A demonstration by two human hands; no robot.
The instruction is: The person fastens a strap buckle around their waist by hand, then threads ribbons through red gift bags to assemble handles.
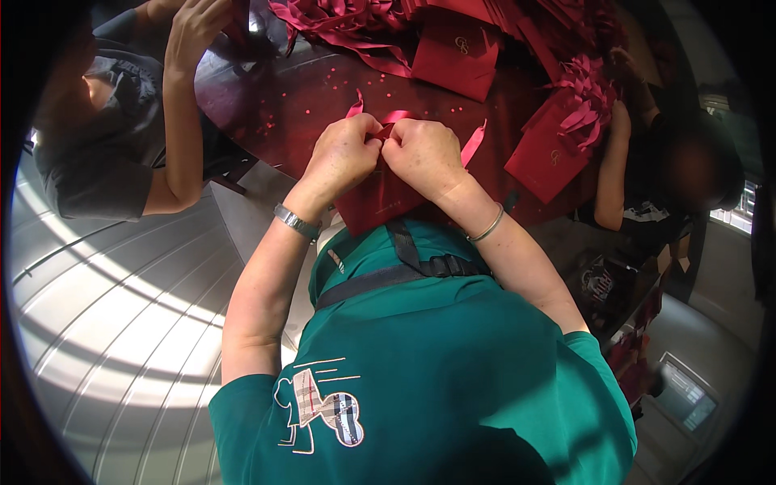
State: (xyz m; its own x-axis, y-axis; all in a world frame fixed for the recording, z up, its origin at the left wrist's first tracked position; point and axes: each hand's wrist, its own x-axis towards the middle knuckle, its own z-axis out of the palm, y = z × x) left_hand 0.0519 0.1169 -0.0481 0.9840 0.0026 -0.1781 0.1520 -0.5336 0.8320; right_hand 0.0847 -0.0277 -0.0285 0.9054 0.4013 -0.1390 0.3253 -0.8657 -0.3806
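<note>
A red paper gift bag lies at the table's near edge, just in front of my waist and partly under my hands. Pinched closed, my left hand grips a satin ribbon at the bag's top. My right hand is closed on the same ribbon, its knuckles almost meeting the left ones. A reddish-pink tail sticks up past the left hand, and another slants out beside the right wrist. The fingertips and the point where the ribbon crosses are hidden behind my fists.
On the dark red round table, more red bags and loose ribbons are heaped at the far side. Small red dots are scattered there. One person's arm is at left; at right another person's hand touches a ribboned bag.
</note>
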